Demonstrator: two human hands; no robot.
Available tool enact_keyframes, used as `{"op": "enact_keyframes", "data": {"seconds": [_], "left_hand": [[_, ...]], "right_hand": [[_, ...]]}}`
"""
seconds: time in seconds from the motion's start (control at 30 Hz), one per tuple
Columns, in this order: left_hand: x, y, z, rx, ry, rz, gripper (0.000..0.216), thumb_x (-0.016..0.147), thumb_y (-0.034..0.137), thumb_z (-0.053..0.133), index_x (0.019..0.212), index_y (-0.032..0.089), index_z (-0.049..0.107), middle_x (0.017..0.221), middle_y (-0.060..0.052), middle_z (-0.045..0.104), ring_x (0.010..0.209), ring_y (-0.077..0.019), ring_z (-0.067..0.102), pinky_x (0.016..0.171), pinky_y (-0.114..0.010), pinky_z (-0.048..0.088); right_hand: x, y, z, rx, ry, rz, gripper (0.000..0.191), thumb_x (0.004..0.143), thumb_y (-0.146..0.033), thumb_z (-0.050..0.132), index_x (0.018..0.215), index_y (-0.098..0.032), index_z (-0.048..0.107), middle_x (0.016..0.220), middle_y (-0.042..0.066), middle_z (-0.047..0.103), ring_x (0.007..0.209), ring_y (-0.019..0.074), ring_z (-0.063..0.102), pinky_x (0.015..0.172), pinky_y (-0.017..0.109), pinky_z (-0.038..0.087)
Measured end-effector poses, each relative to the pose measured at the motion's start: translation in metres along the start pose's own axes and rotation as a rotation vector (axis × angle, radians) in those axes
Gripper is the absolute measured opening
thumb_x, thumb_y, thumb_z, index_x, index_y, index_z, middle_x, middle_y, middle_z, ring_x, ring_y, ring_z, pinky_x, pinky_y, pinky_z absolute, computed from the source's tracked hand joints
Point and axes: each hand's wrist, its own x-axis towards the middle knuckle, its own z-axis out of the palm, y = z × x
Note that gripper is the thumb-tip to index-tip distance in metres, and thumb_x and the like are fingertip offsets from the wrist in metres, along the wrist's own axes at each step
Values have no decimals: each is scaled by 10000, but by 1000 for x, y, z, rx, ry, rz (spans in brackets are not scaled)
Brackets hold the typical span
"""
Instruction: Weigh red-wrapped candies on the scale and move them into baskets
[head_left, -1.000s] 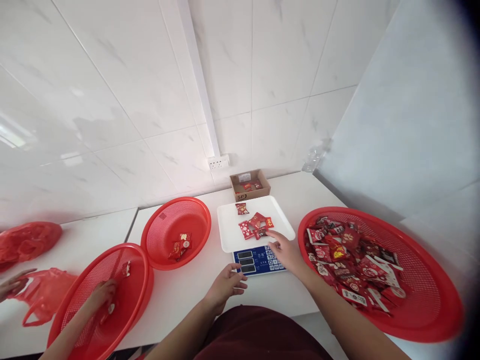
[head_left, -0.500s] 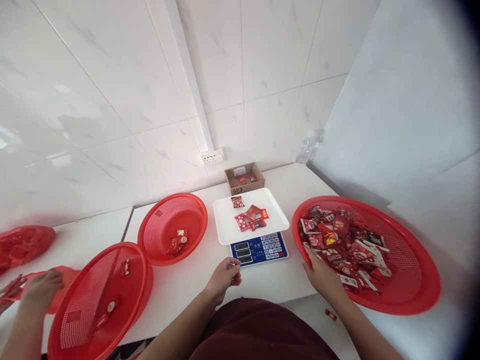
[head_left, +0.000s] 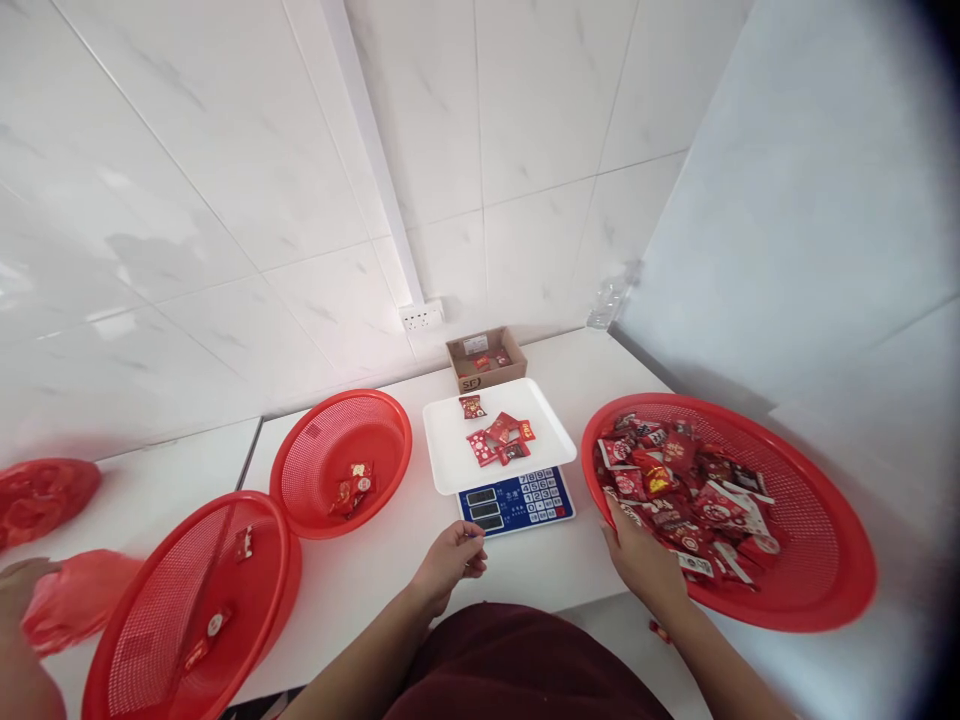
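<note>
My left hand (head_left: 448, 568) hovers in front of the digital scale (head_left: 517, 503), fingers curled and thumb against them; nothing shows in it. On the scale's white tray (head_left: 442, 455) lie several red candy packets (head_left: 501, 440), one of them apart near the back edge. At the right, my right hand (head_left: 643, 562) grips the near left rim of a large red plastic basket (head_left: 832, 545), its fingertips partly hidden over the edge. A heap of small red, white and dark wrapped candies (head_left: 686, 490) fills much of that basket.
Two more red baskets, one farther back (head_left: 300, 440) and one nearer (head_left: 142, 630), hold a few packets. A cardboard box (head_left: 491, 378) stands behind the scale. Another person's hand (head_left: 22, 600) is at a red plastic bag (head_left: 82, 595). One packet (head_left: 659, 631) lies below the table edge.
The other person's hand has moved left, and the red bag beside it shows more fully. My own hands and the packets on the scale stay nearly the same; the view shifts slightly.
</note>
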Motion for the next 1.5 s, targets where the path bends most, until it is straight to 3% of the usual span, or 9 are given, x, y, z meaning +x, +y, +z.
{"op": "enact_keyframes", "data": {"seconds": [0.13, 0.27, 0.37, 0.53, 0.77, 1.0, 1.17, 1.3, 1.5], "left_hand": [[22, 21, 4, 446, 89, 266, 201, 794, 331, 493, 912, 186, 568, 787, -37, 605, 720, -155, 565, 702, -309, 443], [59, 60, 6, 733, 172, 492, 318, 810, 283, 475, 1112, 234, 563, 1165, -75, 567, 1090, -228, 499, 937, -363, 385], [91, 89, 5, 839, 189, 540, 519, 785, 301, 529, 1289, 222, 433, 1398, -87, 379, 1314, -252, 278, 1072, -392, 239], [135, 114, -1, 987, 201, 472, 737, 743, 412, 584, 1380, 181, 293, 1511, -129, 148, 1385, -330, 45, 1102, -464, 115], [162, 117, -5, 1099, 163, 421, 728, 778, 552, 484, 1392, 230, 260, 1525, -111, 115, 1383, -343, 63, 1083, -498, 125], [150, 113, 0, 1156, 84, 478, 718, 782, 568, 471, 1386, 215, 308, 1525, -108, 117, 1393, -312, 35, 1101, -451, 96], [141, 110, 12, 1137, 121, 508, 623, 806, 569, 430, 1349, 267, 378, 1518, -79, 145, 1384, -316, 63, 1095, -450, 102], [147, 111, 14, 1081, 200, 415, 492, 817, 512, 447, 1255, 293, 490, 1447, -82, 300, 1344, -336, 177, 1066, -472, 158], [148, 121, 2, 907, 299, 435, 272, 829, 347, 473, 992, 189, 622, 1101, -129, 553, 1080, -262, 489, 956, -379, 332]], "right_hand": [[0, -1, -2, 9, -21, 5, 537, 902, -314, 190, 1386, -134, 336, 1253, 161, 572, 1001, 277, 621, 791, 435, 488], [1, -2, -2, 6, -22, 9, 533, 898, -303, 194, 1379, -135, 351, 1266, 151, 564, 1013, 273, 615, 795, 436, 488], [1, -3, -1, -3, -20, 12, 531, 895, -291, 202, 1378, -131, 351, 1264, 148, 566, 999, 266, 623, 794, 422, 490], [1, -3, -1, -8, -38, 22, 543, 892, -277, 182, 1392, -115, 318, 1261, 147, 568, 1013, 263, 619, 825, 426, 478], [2, -5, -4, -3, -78, 35, 556, 894, -273, 153, 1412, -110, 269, 1279, 136, 556, 1064, 258, 594, 862, 426, 461], [4, -1, 5, 17, -25, 32, 542, 887, -279, 188, 1387, -128, 330, 1264, 133, 570, 1030, 256, 612, 847, 426, 472], [3, -1, 3, 18, -30, 22, 546, 890, -282, 180, 1391, -113, 320, 1307, 136, 532, 1074, 253, 587, 856, 417, 471], [3, -2, 0, 20, -51, 19, 548, 893, -269, 168, 1397, -102, 304, 1305, 145, 531, 1071, 261, 587, 848, 419, 468], [3, -2, 1, 45, -29, 17, 536, 890, -249, 207, 1394, -101, 313, 1293, 159, 538, 1052, 268, 593, 851, 413, 454]]}}
